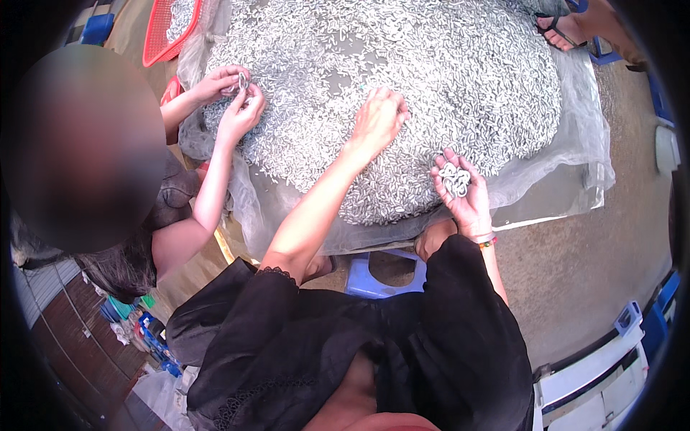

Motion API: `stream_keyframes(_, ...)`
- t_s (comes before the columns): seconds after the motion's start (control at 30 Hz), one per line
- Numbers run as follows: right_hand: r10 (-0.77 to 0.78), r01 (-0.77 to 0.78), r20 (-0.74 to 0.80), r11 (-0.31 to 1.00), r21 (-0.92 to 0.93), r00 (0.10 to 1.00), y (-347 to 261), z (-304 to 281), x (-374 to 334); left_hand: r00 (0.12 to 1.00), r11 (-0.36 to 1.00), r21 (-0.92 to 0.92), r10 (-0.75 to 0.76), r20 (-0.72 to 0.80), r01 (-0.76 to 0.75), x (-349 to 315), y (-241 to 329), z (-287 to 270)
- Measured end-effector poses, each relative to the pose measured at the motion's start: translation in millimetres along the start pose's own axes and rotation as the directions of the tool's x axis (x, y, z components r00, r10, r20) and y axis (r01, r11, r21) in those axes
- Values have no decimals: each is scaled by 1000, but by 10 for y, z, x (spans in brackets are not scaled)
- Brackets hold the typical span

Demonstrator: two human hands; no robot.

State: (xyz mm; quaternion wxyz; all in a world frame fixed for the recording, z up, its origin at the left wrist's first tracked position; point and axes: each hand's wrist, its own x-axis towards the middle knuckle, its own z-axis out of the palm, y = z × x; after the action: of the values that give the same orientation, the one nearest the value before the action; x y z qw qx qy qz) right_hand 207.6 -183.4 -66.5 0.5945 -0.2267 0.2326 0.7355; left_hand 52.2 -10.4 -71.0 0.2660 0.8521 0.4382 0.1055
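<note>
A broad heap of small pale grey-and-white pieces (460, 72) lies spread before me; I cannot tell what they are. My left hand (379, 118) is over the heap's middle, palm down, fingers drawn together at its surface. Whatever those fingertips pinch is hidden. Palm up at the heap's near right edge, my right hand (466, 192) cups a small cluster of white, dark-edged looped pieces (455, 179). On the left, another person's hands (241, 104) hold a similar small looped cluster above the heap.
Translucent plastic sheeting (532, 183) lies under the heap. A red basket (167, 50) stands at the far left. A blue plastic stool (388, 286) is below the near edge. A third person's sandalled foot (562, 32) is at the far right. White and blue furniture (593, 373) stands lower right.
</note>
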Motion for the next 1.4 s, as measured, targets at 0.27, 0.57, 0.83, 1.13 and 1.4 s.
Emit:
stream_keyframes(0.27,-40,40,-7,999,33,999,-116,64,-44,981,971,-156,-169,96,182,388,158,-92)
stream_keyframes(0.57,-53,53,-15,999,4,998,-115,22,-55,988,993,111,-56,143,40,565,320,286)
stream_keyframes(0.83,-99,100,-107,995,0,989,-38,224,-84,979,858,-512,60,196,49,152,675,-432)
stream_keyframes(1.13,-136,137,-131,991,-1,982,-147,101,-137,994,958,-267,-98,37,104,0,374,-436)
stream_keyframes(1.4,-85,85,8,996,1,996,-137,107,-50,977,989,128,-96,189,72,147,-650,-327)
